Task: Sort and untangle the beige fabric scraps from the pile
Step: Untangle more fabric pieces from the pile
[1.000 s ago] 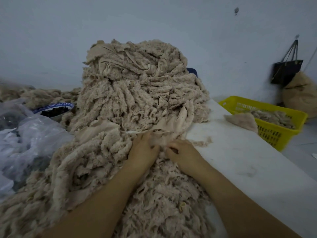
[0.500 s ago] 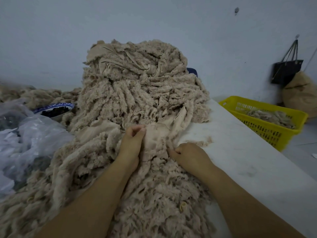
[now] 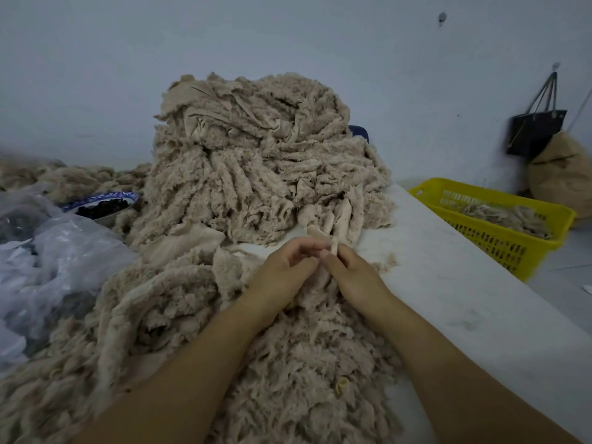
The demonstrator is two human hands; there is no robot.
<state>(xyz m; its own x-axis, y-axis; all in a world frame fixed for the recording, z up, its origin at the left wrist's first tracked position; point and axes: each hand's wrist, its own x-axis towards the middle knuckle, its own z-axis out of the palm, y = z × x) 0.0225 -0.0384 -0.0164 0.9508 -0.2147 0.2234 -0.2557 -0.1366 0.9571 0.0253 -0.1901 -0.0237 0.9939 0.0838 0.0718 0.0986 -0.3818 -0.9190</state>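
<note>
The pile of beige fabric scraps (image 3: 256, 161) rises high at the middle of the white bench (image 3: 464, 283) and spreads forward and to the left in a shaggy tangle that runs under both forearms to the near edge. Just in front of the tall part, the left hand (image 3: 282, 274) and the right hand (image 3: 355, 277) meet, touching at the fingertips. Each has its fingers curled, and together they pinch 1 beige fabric scrap (image 3: 333, 243), a narrow smooth strip that stands up between them and leads back into the pile. To the left lie a crumpled clear plastic bag (image 3: 57, 257) and, beyond it, a blue-and-white bowl (image 3: 102, 200) holding something dark, touching the pile's edge. To the right, off the bench's far side, sits a yellow plastic basket (image 3: 512, 251) with a few loose scraps (image 3: 499, 216) inside. Behind the basket, a black tote bag (image 3: 535, 133) hangs on the wall above a stuffed tan sack (image 3: 563, 174).
</note>
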